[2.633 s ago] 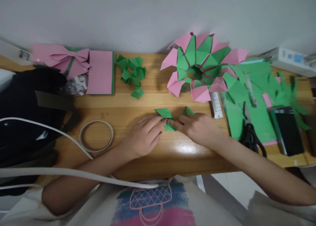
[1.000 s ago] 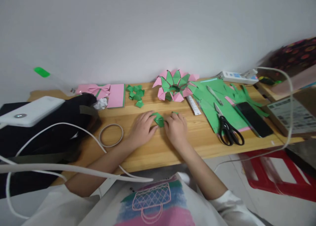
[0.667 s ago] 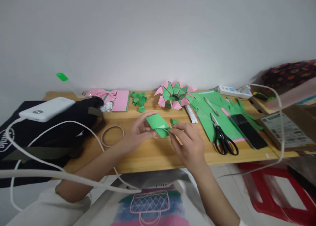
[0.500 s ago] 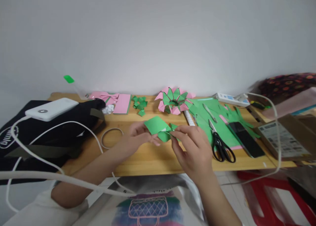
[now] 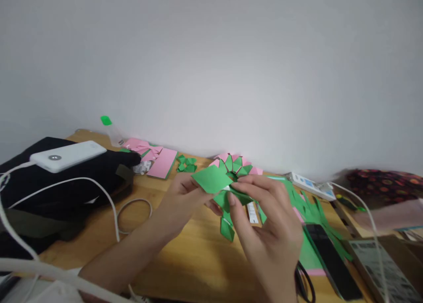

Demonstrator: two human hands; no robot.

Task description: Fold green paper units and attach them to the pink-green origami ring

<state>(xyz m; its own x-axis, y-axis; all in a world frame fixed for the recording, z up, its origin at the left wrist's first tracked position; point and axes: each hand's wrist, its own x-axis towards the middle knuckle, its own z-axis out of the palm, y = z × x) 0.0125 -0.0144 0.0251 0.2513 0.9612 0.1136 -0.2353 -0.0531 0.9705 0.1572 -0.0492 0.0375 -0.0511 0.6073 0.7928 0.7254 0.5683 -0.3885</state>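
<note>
My left hand (image 5: 185, 197) holds a folded green paper piece (image 5: 211, 179) from the left, its fingers partly behind it. On the other side, my right hand (image 5: 271, 219) pinches the same piece between thumb and fingers. A small white patch shows at its middle, and a narrow folded green part (image 5: 227, 229) hangs beneath. Just behind the hands stands a ring-shaped pink-and-green paper flower (image 5: 237, 162), partly covered by them. Small folded green papers (image 5: 187, 164) lie to its left.
Pink paper (image 5: 162, 162), a green-capped bottle (image 5: 114, 134) and a power bank (image 5: 69, 155) on a black bag are at left. At right lie green sheets, black-handled scissors (image 5: 306, 283), a phone (image 5: 330, 259), a power strip (image 5: 310, 186) and a cardboard box (image 5: 386, 267). White cables cross the view.
The view has tilted upward, so the table sits lower in the picture. My hands look larger and still hold the green paper. A narrow green part now shows hanging below it.
</note>
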